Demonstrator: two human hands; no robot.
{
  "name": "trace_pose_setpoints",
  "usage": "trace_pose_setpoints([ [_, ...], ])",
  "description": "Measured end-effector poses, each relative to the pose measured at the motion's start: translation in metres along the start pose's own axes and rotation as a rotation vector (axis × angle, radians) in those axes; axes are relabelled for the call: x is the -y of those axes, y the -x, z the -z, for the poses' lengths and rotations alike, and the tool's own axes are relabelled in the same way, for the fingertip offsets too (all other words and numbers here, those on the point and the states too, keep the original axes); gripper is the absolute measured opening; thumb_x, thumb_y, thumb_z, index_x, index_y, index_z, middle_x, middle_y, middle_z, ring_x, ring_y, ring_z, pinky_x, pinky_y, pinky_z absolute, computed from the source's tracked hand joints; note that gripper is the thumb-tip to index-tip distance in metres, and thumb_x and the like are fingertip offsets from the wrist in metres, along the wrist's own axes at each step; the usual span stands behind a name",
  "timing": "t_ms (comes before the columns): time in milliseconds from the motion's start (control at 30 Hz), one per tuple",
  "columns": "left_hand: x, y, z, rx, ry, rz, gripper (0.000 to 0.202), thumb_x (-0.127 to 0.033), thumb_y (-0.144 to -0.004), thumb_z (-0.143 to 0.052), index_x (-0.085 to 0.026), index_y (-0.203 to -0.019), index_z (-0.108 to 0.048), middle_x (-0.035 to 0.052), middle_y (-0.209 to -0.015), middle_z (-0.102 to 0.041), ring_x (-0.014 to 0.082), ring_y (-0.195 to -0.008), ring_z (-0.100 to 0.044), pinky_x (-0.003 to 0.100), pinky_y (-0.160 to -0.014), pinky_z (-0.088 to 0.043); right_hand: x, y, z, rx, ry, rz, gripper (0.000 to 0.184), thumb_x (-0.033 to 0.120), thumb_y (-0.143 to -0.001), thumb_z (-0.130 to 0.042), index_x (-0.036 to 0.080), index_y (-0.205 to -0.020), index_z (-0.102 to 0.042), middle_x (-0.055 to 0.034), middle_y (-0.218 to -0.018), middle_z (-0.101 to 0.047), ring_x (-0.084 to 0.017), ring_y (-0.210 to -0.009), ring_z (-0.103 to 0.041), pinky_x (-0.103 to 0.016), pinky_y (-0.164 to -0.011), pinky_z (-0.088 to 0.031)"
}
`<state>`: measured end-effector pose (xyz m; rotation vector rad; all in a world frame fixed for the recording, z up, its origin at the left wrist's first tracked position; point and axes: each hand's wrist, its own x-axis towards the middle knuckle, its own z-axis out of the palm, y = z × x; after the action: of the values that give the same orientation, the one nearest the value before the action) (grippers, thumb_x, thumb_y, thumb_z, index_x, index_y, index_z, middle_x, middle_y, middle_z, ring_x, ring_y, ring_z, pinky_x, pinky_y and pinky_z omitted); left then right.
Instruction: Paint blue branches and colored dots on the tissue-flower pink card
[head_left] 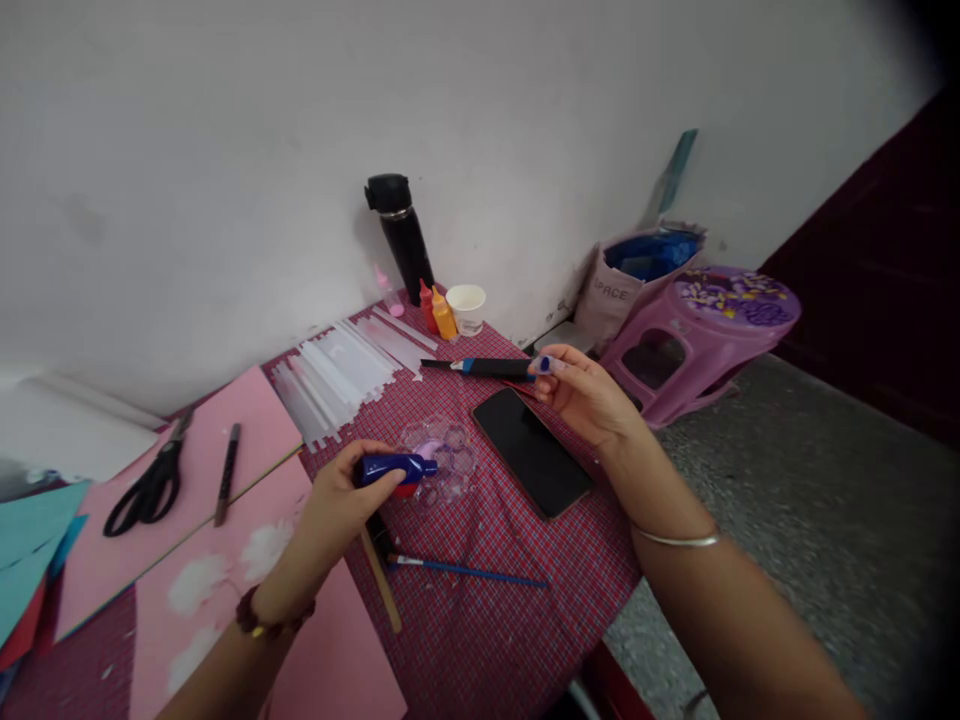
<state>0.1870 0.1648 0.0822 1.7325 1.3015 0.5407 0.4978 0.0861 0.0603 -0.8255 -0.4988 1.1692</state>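
Nearest: pink sheet (330, 640) bearing white puffs, at the worktop's front left; the left forearm passes above it. Beside it, a wooden stick (382, 590) and a blue-handled paintbrush (480, 574).

Left hand (346, 492): fingers closed round a blue paint bottle (386, 467), held nearly level, nozzle to the right, over a clear flower-shaped palette (459, 462). Contact between bottle and palette: cannot tell. Red and pale purple colour visible in the palette.

Right hand (585, 395): raised beyond the smartphone (529, 450), fingertips pinching a small blue-and-clear piece (545, 364), apparently a cap.

Left side: black-handled scissors (154, 485) and a dark marker (226, 475) on pink paper.

Farther back: pale strips (345, 365) laid side by side; red bottle (427, 306), orange bottle (443, 315) and paper cup (466, 308) grouped together; black flask (405, 240) leaning against the wall. Off the worktop (480, 640), right: pink stool (660, 360).
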Motion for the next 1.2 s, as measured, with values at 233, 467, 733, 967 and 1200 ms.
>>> trace_pose_setpoints([
  [233, -0.022, -0.005, -0.009, -0.007, -0.205, -0.118, 0.029, -0.042, -0.07, -0.071, -0.022, -0.089, -0.065, -0.0007, -0.081, -0.065, 0.0185, -0.077, -0.058, 0.032, -0.075, -0.044, -0.002, -0.002, 0.001, 0.006, -0.005, 0.007, 0.029, 0.029, -0.067, -0.087, 0.02, -0.087, -0.067, 0.0015, -0.078, -0.072, -0.006, -0.055, -0.056, -0.018, -0.052, -0.047],
  [467, -0.035, -0.007, -0.01, -0.03, -0.33, -0.14, 0.03, -0.046, -0.068, -0.069, -0.021, -0.085, -0.066, -0.0019, -0.071, -0.064, 0.0179, -0.067, -0.057, 0.03, -0.064, -0.043, -0.002, -0.004, 0.001, -0.004, -0.001, 0.028, 0.033, 0.031, -0.064, -0.088, 0.019, -0.085, -0.066, 0.0023, -0.076, -0.072, -0.006, -0.055, -0.056, -0.018, -0.052, -0.045],
  [733, -0.032, -0.009, -0.015, -0.073, -0.313, -0.105, 0.034, -0.05, -0.068, -0.068, -0.02, -0.084, -0.066, -0.0011, -0.07, -0.064, 0.0182, -0.065, -0.058, 0.03, -0.063, -0.044, -0.003, -0.006, 0.003, -0.003, 0.003, 0.04, 0.031, 0.031, -0.065, -0.086, 0.019, -0.085, -0.066, 0.0023, -0.076, -0.072, -0.006, -0.055, -0.056, -0.019, -0.052, -0.045],
  [967, -0.028, -0.01, -0.007, -0.085, -0.341, -0.119, 0.032, -0.048, -0.07, -0.07, -0.021, -0.086, -0.067, -0.0007, -0.075, -0.066, 0.0182, -0.07, -0.06, 0.03, -0.066, -0.045, -0.004, -0.006, 0.003, 0.003, 0.019, 0.041, 0.031, 0.032, -0.066, -0.086, 0.019, -0.086, -0.066, 0.0019, -0.076, -0.071, -0.006, -0.055, -0.056, -0.019, -0.052, -0.045],
  [1200, -0.021, -0.011, -0.008, -0.088, -0.31, -0.097, 0.034, -0.049, -0.071, -0.07, -0.02, -0.088, -0.067, 0.0002, -0.079, -0.068, 0.018, -0.072, -0.06, 0.03, -0.067, -0.045, -0.005, -0.007, 0.004, 0.005, 0.022, 0.045, 0.032, 0.032, -0.065, -0.086, 0.019, -0.087, -0.067, 0.0019, -0.076, -0.071, -0.007, -0.056, -0.056, -0.019, -0.052, -0.044],
])
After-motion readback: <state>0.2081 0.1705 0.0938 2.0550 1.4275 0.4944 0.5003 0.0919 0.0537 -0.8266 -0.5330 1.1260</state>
